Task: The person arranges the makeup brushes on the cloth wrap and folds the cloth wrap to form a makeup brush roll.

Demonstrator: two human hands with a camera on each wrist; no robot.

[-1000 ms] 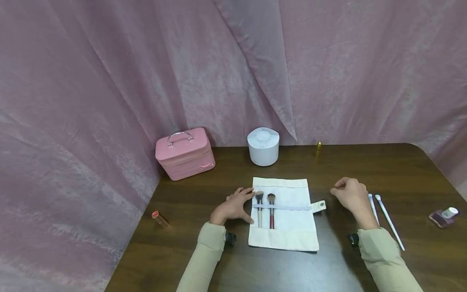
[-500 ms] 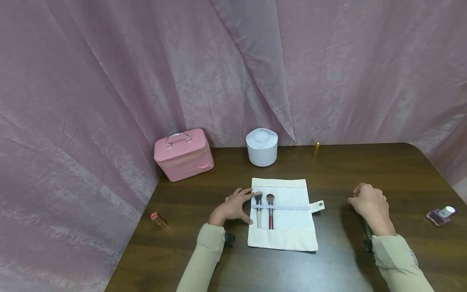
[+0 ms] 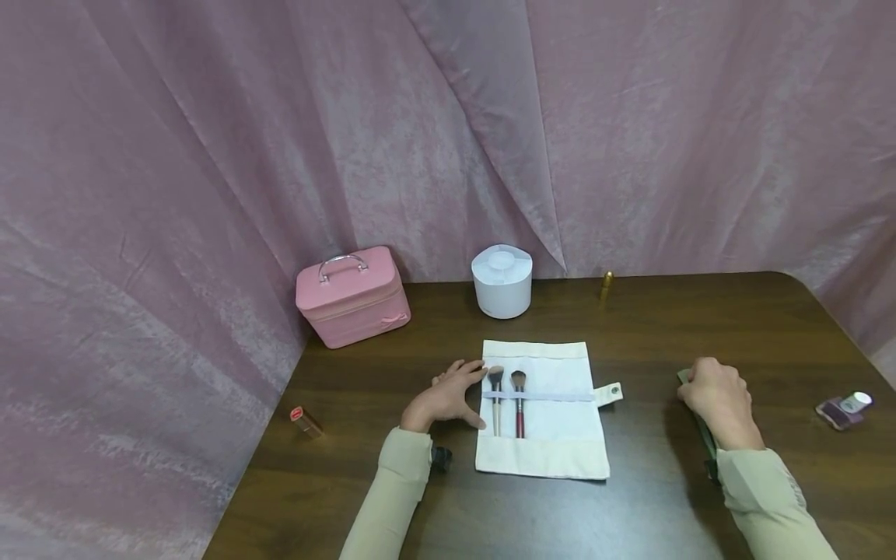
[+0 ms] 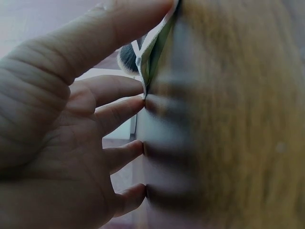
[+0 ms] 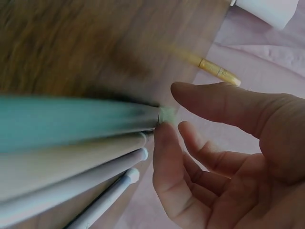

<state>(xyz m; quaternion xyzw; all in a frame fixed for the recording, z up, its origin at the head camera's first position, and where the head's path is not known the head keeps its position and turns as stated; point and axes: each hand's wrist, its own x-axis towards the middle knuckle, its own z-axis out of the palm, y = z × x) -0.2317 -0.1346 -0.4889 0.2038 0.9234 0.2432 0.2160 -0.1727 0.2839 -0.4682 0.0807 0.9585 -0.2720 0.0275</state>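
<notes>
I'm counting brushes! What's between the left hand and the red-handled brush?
In the head view: a pale-handled brush, on the white cloth.

Your left hand (image 4: pixel 71 124) had its fingers spread, fingertips against the wooden tabletop (image 4: pixel 248 119). Your forefinger touched the edge of a pale cloth (image 4: pixel 147 53), green beneath, with your thumb nearer along it. Dark brush bristles (image 4: pixel 127 59) showed past the cloth, and a white object (image 4: pixel 125 128) stood far behind your fingers.
</notes>
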